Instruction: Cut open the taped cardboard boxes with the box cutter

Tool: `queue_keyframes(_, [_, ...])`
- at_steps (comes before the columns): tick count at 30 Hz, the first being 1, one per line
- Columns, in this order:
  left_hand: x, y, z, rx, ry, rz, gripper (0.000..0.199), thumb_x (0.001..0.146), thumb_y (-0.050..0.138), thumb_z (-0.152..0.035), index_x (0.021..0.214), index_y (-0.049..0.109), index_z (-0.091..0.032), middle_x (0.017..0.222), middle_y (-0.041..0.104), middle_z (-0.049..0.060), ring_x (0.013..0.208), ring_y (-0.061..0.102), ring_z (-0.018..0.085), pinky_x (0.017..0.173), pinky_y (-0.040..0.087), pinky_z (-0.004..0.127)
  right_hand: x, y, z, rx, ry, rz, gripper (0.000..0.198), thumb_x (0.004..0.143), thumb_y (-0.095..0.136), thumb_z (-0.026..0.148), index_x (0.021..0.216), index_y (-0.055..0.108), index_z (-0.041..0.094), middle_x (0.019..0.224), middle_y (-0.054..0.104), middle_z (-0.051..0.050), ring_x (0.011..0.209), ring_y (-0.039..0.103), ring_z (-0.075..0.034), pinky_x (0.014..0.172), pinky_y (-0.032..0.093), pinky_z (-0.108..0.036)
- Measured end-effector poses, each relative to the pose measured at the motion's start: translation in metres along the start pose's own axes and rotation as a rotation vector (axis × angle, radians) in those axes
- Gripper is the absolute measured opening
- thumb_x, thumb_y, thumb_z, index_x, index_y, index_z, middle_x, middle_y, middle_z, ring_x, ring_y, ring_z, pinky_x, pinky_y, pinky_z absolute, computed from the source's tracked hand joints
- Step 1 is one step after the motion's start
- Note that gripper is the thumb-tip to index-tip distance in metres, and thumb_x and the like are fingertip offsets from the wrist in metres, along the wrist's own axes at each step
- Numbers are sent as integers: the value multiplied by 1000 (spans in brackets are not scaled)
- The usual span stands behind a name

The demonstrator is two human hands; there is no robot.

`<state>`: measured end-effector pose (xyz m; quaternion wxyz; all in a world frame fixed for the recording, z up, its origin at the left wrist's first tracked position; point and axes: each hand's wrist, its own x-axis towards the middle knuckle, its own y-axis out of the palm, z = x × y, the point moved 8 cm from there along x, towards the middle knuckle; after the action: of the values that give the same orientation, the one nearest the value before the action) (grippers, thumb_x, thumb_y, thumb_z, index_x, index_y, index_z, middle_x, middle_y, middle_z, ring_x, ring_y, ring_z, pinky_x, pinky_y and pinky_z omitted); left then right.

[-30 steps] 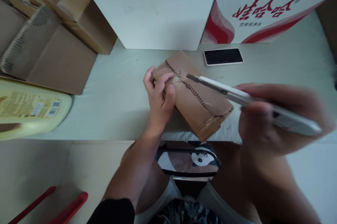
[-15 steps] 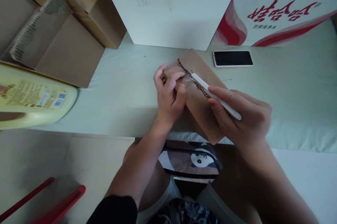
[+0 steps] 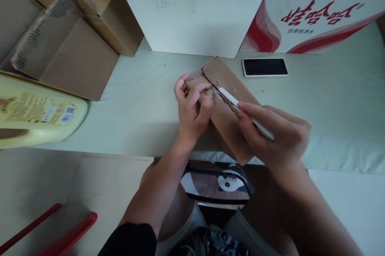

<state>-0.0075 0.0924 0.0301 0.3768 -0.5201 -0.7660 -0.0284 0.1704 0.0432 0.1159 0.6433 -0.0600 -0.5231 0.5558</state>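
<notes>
A small brown cardboard box lies at an angle near the front edge of the cloth-covered surface. Its top seam is ragged and torn, with clear tape around it. My left hand grips the box's left end, fingers bent over the corner and thumb on top near the seam. In my right hand is a slim white knife, pinched between thumb and fingers and slanted along the seam. Its tip is at the torn gap, just right of my left fingertips; how deep it sits I cannot tell.
A white panel or box stands behind, beside a red-and-white carton. A phone lies at the right. Opened cardboard boxes and a yellow jug are at the left. Red handles rise at the lower left.
The knife tip has shifted slightly down and right along the seam. My left hand keeps its grip on the box, which has hardly moved.
</notes>
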Motion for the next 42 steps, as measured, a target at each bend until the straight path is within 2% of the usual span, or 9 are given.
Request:
queue_keyframes(7, [1, -1, 0, -23, 0, -9, 58, 106, 38, -69, 114, 72, -22, 140, 50, 15, 149, 46, 33, 120, 48, 51, 1, 1, 2, 7, -16, 26, 18, 101, 66, 22, 105, 82, 30, 85, 84, -1, 68, 78, -18, 59, 59, -29])
queue_keyframes(13, [1, 0, 4, -54, -28, 37, 57, 105, 39, -68, 117, 71, -23, 142, 48, 15, 153, 40, 37, 123, 44, 55, -4, -7, 4, 17, -26, 16, 21, 98, 67, 18, 106, 82, 31, 86, 84, 0, 67, 77, -17, 58, 58, -29])
queue_keyframes(19, [0, -1, 0, 0, 50, -12, 54, 108, 38, -63, 116, 71, -22, 138, 50, 14, 147, 47, 33, 118, 49, 50, -3, -13, 11, -25, -68, -1, 20, 96, 68, 13, 101, 80, 28, 80, 82, 1, 61, 74, -15, 55, 56, -27])
queue_keyframes(29, [-1, -2, 0, 9, 102, -31, 48, 109, 39, -59, 118, 69, -23, 132, 54, 14, 145, 50, 32, 117, 49, 50, -5, -18, 15, -6, -70, 12, 17, 95, 70, 12, 100, 79, 25, 78, 82, 0, 58, 73, -15, 52, 54, -28])
queue_keyframes(34, [-3, -3, 4, -10, 100, -49, 46, 108, 41, -59, 118, 69, -24, 132, 56, 13, 143, 51, 32, 119, 48, 51, -8, -25, 9, 47, 61, 21, 17, 93, 74, 15, 101, 83, 26, 82, 83, -1, 63, 75, -17, 54, 55, -28])
queue_keyframes(39, [-2, -5, 8, -69, 90, -24, 47, 107, 44, -59, 135, 62, -27, 139, 58, 11, 142, 50, 31, 124, 41, 52, -12, -30, -4, 153, 261, -6, 12, 96, 74, 23, 98, 85, 27, 78, 81, -1, 60, 74, -16, 54, 56, -28])
queue_keyframes(42, [-1, -6, 8, -65, 98, -18, 46, 108, 44, -57, 140, 60, -28, 141, 60, 10, 142, 49, 30, 124, 40, 51, -12, -34, -7, 162, 289, -55, 11, 96, 74, 27, 97, 85, 29, 75, 80, 0, 59, 73, -16, 54, 55, -29])
